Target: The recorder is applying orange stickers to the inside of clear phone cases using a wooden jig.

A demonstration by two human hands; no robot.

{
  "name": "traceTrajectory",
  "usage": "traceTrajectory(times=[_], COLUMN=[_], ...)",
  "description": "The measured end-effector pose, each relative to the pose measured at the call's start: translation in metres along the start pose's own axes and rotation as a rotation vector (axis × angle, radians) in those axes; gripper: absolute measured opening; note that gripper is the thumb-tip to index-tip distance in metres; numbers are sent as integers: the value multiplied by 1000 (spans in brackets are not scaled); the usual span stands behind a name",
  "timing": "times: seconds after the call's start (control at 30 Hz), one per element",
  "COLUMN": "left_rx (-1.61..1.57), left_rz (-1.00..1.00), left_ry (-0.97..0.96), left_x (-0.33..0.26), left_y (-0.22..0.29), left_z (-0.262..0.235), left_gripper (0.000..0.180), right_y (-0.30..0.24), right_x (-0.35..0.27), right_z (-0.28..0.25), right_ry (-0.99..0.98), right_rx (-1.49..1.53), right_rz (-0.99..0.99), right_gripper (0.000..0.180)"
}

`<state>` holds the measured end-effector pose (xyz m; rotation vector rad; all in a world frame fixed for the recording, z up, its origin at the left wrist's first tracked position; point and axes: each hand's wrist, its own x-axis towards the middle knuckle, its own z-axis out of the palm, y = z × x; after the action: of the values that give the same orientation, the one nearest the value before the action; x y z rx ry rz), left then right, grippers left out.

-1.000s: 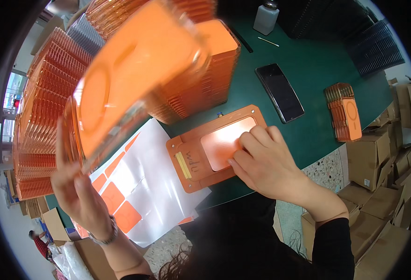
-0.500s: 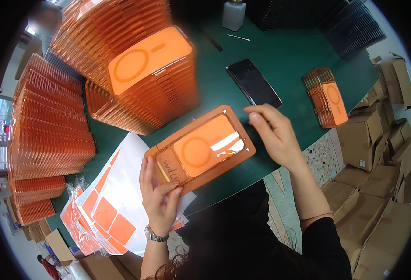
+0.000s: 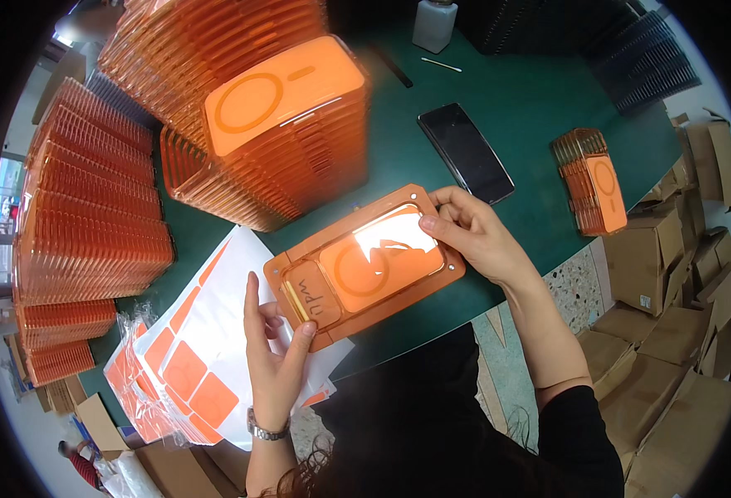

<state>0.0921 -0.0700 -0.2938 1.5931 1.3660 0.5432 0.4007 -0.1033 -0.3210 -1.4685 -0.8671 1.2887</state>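
Observation:
A flat brown-orange jig [image 3: 374, 319] with small metal dots at its corners is held up over the table, tilted. In its recess lies a clear phone case [image 3: 357, 274] with an orange face and a ring outline; glare covers its right part. My left hand [image 3: 276, 353] grips the jig's left end, thumb on top near a pale yellow strip [image 3: 295, 300], index finger stretched along the edge. At the right end, my right hand [image 3: 481, 241] pinches the jig's far corner, its thumb lying over the case's end and its other fingers partly hidden.
Tall stacks of orange phone cases [image 3: 315, 158] stand at the left. White sheets with orange stickers [image 3: 216, 357] lie near left. A black phone [image 3: 466, 153], a cotton swab [image 3: 442, 65], a bottle [image 3: 434, 25] and a small case stack [image 3: 602, 191] share the green table. Cardboard boxes [image 3: 647, 257] sit right.
My right hand has come in from beside the jig and closed on its right end. My left thumb has moved onto the jig's edge, and the view has shifted slightly.

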Motion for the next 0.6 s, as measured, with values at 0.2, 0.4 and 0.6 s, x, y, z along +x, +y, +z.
traceTrajectory(times=[0.2,0.4,0.6], left_rx=[24,240,687], left_rz=[2,159,706], left_ry=[-86,-111,-140], left_x=[5,13,35], left_y=[1,-10,4], left_z=[-8,-14,-22], left_gripper=[85,78,103], right_y=[-13,-27,-42], right_x=[-11,-17,-6], right_z=[-7,-15,1], right_ry=[-39,-105,-201], right_rx=[-523,-811,-915], right_rz=[-316,-304,-775], right_gripper=[71,90,84])
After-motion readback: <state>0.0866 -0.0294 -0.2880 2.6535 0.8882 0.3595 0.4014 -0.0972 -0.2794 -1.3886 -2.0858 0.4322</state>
